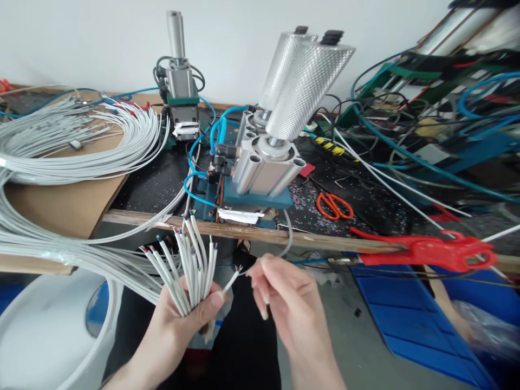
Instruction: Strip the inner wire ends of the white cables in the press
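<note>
My left hand (179, 319) is closed around a bundle of white cables (195, 271), whose cut ends fan upward and show small coloured wire tips. One cable end (231, 281) leans out to the right, apart from the bundle, between thumb and fingers. Close to that tip, my right hand (288, 303) has thumb and forefinger pinched together. A thin, pale strand (244, 272) seems to run from the cable tip into this pinch; its far end is hidden by the fingers.
Coiled white cables (81, 168) lie on cardboard at left. A pneumatic machine (264, 168) with knurled cylinders stands at the bench edge, a smaller one (181, 92) behind. Orange scissors (334, 206) and a red air gun (439, 252) are at right, above blue bins (414, 319).
</note>
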Demonstrator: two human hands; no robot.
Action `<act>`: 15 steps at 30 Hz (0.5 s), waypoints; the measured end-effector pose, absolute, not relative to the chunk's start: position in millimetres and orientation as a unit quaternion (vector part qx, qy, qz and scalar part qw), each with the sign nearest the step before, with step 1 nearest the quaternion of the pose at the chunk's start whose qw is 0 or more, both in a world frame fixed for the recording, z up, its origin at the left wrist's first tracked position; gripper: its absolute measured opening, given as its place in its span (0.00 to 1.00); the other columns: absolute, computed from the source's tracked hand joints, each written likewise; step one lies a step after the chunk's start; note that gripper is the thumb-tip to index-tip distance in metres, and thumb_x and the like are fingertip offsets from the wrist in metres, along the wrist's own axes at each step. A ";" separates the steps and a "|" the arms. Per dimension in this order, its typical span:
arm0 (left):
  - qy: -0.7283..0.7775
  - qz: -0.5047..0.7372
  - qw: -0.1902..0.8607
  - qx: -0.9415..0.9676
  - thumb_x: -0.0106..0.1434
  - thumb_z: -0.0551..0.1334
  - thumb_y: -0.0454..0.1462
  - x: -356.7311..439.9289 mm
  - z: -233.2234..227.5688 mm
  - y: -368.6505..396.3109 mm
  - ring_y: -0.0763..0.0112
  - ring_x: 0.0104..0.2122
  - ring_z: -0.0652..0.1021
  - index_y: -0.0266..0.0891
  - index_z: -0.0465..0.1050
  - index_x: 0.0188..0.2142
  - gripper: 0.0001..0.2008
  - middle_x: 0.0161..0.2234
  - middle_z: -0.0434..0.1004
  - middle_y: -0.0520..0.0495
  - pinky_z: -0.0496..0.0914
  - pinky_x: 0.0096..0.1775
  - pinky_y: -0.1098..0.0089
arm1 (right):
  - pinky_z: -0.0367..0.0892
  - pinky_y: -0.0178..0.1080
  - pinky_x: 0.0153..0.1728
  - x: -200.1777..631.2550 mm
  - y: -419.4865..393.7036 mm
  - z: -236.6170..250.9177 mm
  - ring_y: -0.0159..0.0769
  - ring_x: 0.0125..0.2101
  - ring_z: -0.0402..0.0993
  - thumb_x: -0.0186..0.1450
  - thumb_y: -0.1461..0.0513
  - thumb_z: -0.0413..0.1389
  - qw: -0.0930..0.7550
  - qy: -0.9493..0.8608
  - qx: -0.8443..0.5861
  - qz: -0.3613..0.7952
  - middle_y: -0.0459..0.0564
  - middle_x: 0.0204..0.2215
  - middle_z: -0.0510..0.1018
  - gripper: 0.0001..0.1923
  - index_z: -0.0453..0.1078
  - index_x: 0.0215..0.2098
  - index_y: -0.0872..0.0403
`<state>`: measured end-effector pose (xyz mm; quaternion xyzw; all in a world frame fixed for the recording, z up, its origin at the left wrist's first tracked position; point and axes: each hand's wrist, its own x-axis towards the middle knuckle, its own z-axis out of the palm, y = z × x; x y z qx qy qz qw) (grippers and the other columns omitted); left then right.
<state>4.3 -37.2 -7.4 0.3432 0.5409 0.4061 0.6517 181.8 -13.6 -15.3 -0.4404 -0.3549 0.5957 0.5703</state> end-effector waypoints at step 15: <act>0.549 0.400 0.658 0.325 0.56 0.74 0.55 4.3 -5.8 -36.7 0.78 0.22 0.60 0.36 0.79 0.32 0.24 0.21 0.63 0.55 0.52 0.24 0.73 | 0.68 0.35 0.22 180.8 -22.4 -15.2 0.30 0.22 0.71 0.69 0.56 0.63 0.570 -0.461 -0.525 0.433 0.47 0.31 0.80 0.08 0.82 0.35 0.48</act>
